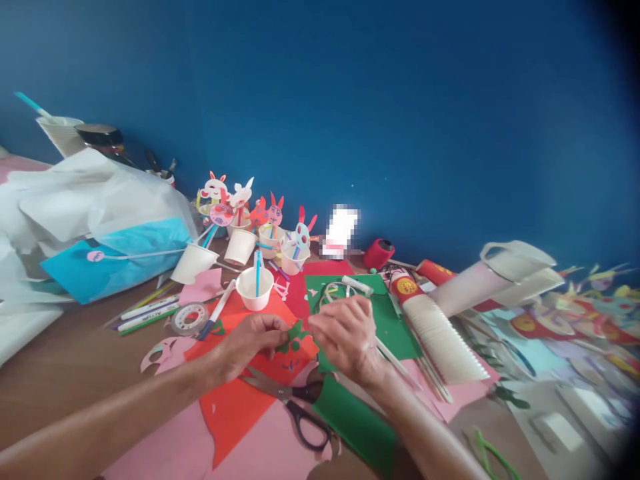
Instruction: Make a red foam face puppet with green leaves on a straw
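My left hand (253, 343) pinches an orange-red paper cut-out (295, 360) by its left side. The cut-out has green eyes, a drawn mouth and green leaf shapes on top. Close to its right edge is my right hand (347, 333), fingers curled together; whatever they hold, if anything, is hidden. Below both hands lie black-handled scissors (285, 393), over orange paper (225, 417) and near a dark green strip (355, 420). A white paper cup (245, 293) with a blue stick stands just beyond my left hand.
Animal-face stick puppets (275, 215) stand in paper cups at the back. Markers (150, 313) and a tape roll (190, 320) lie left, by a plastic bag (90, 200). Rightward are green paper (395, 320), stacked cups (445, 340) and a white pitcher (480, 280). A blue wall (320, 100) closes the back.
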Demonstrator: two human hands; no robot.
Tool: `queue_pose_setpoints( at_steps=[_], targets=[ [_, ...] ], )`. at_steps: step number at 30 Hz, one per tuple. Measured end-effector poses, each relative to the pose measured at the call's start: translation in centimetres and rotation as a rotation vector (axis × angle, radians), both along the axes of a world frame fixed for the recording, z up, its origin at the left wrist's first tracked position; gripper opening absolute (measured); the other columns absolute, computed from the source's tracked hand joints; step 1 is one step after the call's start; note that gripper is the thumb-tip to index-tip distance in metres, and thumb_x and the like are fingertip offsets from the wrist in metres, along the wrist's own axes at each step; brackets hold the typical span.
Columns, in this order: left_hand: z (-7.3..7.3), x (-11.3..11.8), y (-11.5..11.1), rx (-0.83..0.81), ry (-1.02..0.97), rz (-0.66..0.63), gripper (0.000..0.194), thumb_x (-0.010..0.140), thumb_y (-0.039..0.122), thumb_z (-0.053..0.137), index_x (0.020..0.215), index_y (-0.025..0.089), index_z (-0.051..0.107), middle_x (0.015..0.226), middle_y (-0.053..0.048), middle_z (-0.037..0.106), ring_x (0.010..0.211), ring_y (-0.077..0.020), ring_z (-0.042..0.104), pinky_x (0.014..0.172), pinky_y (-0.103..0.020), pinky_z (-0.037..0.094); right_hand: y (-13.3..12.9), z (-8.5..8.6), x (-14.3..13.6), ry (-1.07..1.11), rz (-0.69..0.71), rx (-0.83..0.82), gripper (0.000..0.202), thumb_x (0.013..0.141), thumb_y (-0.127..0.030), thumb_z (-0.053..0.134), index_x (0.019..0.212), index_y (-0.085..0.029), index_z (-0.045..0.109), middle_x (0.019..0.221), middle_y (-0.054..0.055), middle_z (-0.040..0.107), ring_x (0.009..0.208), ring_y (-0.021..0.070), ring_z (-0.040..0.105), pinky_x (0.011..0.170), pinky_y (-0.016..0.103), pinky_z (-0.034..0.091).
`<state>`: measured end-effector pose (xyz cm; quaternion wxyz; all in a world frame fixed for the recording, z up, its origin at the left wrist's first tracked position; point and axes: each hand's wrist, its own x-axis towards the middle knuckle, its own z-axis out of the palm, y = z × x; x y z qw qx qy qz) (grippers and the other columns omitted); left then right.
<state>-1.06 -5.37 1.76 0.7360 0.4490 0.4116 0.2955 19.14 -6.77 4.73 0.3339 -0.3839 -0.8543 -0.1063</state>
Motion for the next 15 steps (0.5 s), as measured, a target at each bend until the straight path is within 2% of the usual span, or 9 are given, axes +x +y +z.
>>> queue_pose_setpoints(
  at_steps=[5,10,15],
  targets=[
    [0.0,0.1,0.0,-0.133,-0.118,0.008,0.020,0.067,0.031,0.065,0.068,0.013,0.056,0.056,0.003,0.053,0.048,-0.0066,0.047,0.048,-0.020,0.037,-0.6,-1.6,-1.2,-0.146,0.144,-0.035,0.019,0.081,-0.014,0.049,0.094,-0.024,0.058,0.087,-0.001,0.062,0.085,0.0135,0.052,0.079,0.035,0.027],
    [0.1,0.1,0.0,-0.201,-0.165,0.002,0.019,0.067,0.029,0.066,0.068,0.013,0.055,0.058,0.003,0.053,0.049,-0.0061,0.046,0.051,-0.020,0.038,-0.3,-2.0,-1.4,-0.180,0.140,-0.060,0.018,0.084,-0.014,0.045,0.093,-0.024,0.057,0.087,-0.001,0.063,0.085,0.0135,0.052,0.079,0.035,0.027],
    [0.0,0.3,0.0,-0.199,-0.147,-0.032,0.020,0.068,0.029,0.065,0.067,0.012,0.053,0.057,0.003,0.051,0.048,-0.0063,0.046,0.050,-0.020,0.039,-0.3,-2.2,-1.5,-0.189,0.115,-0.046,0.017,0.084,-0.014,0.046,0.090,-0.024,0.058,0.084,-0.001,0.063,0.083,0.0137,0.052,0.079,0.035,0.026]
  ],
)
